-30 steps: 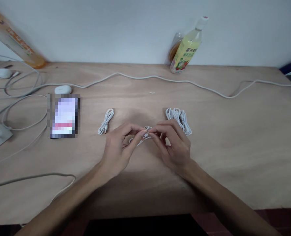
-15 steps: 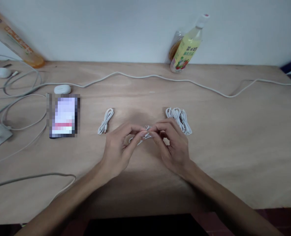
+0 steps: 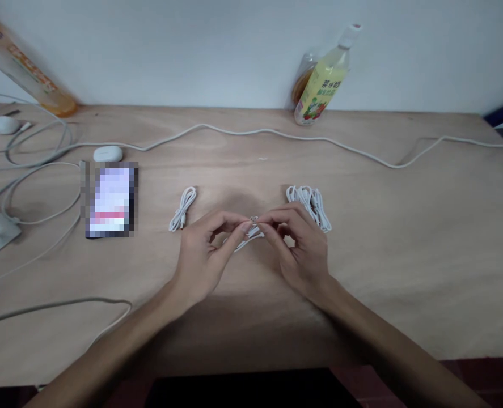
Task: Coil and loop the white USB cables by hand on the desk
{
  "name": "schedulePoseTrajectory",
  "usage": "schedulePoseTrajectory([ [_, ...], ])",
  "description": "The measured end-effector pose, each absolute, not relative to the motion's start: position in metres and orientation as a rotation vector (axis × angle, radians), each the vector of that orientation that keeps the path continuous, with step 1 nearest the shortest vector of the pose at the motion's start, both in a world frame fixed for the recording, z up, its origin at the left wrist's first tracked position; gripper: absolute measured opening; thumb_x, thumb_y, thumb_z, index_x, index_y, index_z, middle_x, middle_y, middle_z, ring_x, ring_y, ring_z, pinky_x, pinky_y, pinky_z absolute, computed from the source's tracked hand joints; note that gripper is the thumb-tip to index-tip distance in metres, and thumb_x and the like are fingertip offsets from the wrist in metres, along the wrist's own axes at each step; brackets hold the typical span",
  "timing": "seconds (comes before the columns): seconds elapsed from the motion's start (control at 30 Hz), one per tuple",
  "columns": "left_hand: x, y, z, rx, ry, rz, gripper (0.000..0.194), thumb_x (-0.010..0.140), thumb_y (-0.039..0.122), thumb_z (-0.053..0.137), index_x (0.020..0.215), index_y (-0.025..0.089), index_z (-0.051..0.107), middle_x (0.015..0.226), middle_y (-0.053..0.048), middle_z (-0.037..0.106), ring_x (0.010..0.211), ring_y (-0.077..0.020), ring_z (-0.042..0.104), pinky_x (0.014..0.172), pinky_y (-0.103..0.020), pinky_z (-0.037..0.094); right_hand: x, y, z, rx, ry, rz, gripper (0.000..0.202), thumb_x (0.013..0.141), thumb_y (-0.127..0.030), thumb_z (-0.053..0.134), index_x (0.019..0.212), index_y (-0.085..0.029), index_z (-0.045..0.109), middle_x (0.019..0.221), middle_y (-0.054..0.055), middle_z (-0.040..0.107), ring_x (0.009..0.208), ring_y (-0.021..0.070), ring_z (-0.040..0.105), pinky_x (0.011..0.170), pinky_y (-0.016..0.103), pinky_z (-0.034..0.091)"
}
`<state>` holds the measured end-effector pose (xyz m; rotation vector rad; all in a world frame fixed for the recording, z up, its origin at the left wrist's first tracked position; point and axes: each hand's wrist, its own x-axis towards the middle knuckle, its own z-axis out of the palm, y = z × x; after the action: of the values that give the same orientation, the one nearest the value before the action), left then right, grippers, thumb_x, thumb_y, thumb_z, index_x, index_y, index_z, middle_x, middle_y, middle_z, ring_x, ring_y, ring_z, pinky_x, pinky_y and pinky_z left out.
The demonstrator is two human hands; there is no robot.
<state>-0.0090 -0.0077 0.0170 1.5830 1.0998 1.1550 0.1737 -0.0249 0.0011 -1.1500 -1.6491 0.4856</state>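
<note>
My left hand [image 3: 208, 249] and my right hand [image 3: 300, 241] meet over the middle of the table, thumb and forefinger of each pinched together. Whatever lies between the fingertips is too small to make out. Just under them is a white cable [image 3: 251, 239], partly hidden by the fingers. To the left of my left hand rests a coiled white cable [image 3: 184, 209]. Beyond my right hand lies a bunch of coiled white cables [image 3: 308, 204], partly covered by that hand.
A long white cord [image 3: 272, 131] crosses the table behind. On the left are a phone [image 3: 110, 199], a white earbud case [image 3: 108, 153] and loose cords. A yellow-labelled bottle [image 3: 322, 85] and an orange bottle [image 3: 25, 68] lean at the wall. A tiny white loop [image 3: 262, 159] lies mid-table.
The pinched fingertips have shifted slightly upward in view, and more of the white cable beneath shows. Everything else stays put.
</note>
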Motion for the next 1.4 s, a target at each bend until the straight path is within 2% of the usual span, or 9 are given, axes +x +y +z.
schedulePoseTrajectory([
  [0.37, -0.0079, -0.0043, 0.021, 1.344, 1.08, 1.021, 0.013, 0.093, 0.03, 0.081, 0.085, 0.02, 0.079, 0.079, -0.001, 0.079, 0.073, -0.0153, 0.071, 0.068, -0.026, 0.055, 0.1765, -0.0224, 0.0002, -1.113, -1.633, 0.586, 0.017, 0.102, -0.009, 0.069, 0.1, -0.025, 0.075, 0.092, 0.0, 0.071, 0.075, 0.0134, 0.065, 0.061, 0.026, 0.053],
  [0.7, -0.0061, -0.0043, 0.0208, 1.345, 1.082, 0.995, 0.012, 0.092, 0.029, 0.079, 0.086, 0.02, 0.075, 0.077, 0.0, 0.072, 0.07, -0.0125, 0.062, 0.065, -0.024, 0.048, 0.1759, -0.0233, 0.0032, -1.189, -1.547, 0.79, 0.012, 0.102, -0.018, 0.071, 0.094, -0.026, 0.075, 0.089, -0.001, 0.072, 0.077, 0.015, 0.066, 0.063, 0.028, 0.052],
  [1.4, -0.0079, -0.0047, 0.0188, 1.357, 1.138, 0.966, 0.02, 0.093, 0.038, 0.078, 0.084, 0.021, 0.074, 0.074, 0.0, 0.07, 0.067, -0.0143, 0.058, 0.061, -0.027, 0.041, 0.1756, -0.0246, 0.0022, -1.131, -1.652, 0.596, 0.017, 0.104, -0.01, 0.068, 0.097, -0.024, 0.072, 0.087, -0.002, 0.069, 0.075, 0.0129, 0.063, 0.061, 0.024, 0.051],
])
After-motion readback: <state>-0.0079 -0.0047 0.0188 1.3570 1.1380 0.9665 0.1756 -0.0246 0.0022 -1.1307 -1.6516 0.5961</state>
